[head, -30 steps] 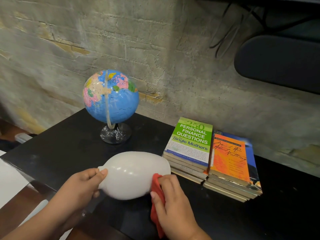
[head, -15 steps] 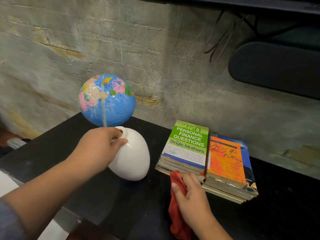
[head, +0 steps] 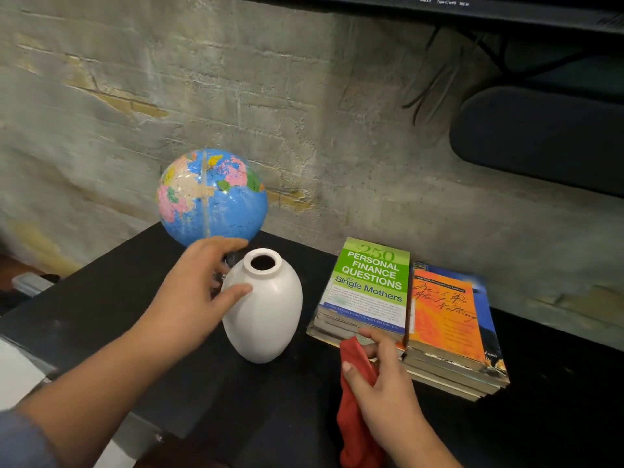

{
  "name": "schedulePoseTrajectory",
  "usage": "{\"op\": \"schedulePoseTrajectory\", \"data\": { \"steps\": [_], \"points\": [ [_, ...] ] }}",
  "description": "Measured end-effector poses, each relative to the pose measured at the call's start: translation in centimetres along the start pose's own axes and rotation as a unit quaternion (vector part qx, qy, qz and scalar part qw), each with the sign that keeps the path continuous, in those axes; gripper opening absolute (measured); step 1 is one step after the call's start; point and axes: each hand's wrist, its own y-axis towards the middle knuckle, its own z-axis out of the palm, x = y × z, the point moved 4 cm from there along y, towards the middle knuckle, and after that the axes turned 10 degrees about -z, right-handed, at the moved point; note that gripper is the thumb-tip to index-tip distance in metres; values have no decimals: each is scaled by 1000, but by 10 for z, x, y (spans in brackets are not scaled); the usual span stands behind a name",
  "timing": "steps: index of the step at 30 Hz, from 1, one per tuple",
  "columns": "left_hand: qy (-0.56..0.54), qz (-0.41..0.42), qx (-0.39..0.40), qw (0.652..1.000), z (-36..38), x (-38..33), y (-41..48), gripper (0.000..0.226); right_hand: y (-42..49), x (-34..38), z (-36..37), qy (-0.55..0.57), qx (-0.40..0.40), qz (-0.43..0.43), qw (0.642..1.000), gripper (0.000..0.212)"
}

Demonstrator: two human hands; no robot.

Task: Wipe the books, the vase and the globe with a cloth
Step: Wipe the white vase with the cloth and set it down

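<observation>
A white vase (head: 266, 312) stands upright on the black table (head: 84, 319), in front of the blue globe (head: 212, 197). My left hand (head: 192, 298) is spread just left of the vase, its thumb tip at the vase's shoulder and its fingers straight, gripping nothing. My right hand (head: 385, 380) holds a red cloth (head: 354, 410) that hangs down at the near edge of the book stacks. The green-covered book (head: 371, 285) tops one stack and the orange-covered book (head: 445, 319) tops the stack beside it. The globe's base is hidden behind my left hand.
A rough grey brick wall (head: 304, 113) rises right behind the table. A dark padded shape (head: 540, 136) and a black shelf edge (head: 439, 8) overhang the upper right. The table's left corner drops off near a white object (head: 17, 376).
The vase went from lying tilted in my left hand to standing upright on the table. My left hand has let go of its neck and opened. My right hand moved to the books with the cloth.
</observation>
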Motion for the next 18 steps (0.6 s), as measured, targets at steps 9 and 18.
{"op": "schedulePoseTrajectory", "data": {
  "steps": [9, 18],
  "points": [
    [-231, -237, 168, 929, 45, 60, -35, 96, 11, 43, 45, -15, 225, -8, 974, 94],
    [-323, -266, 181, 890, 77, 66, -11, 96, 24, 34, 48, -1, 135, 23, 991, 88]
  ]
}}
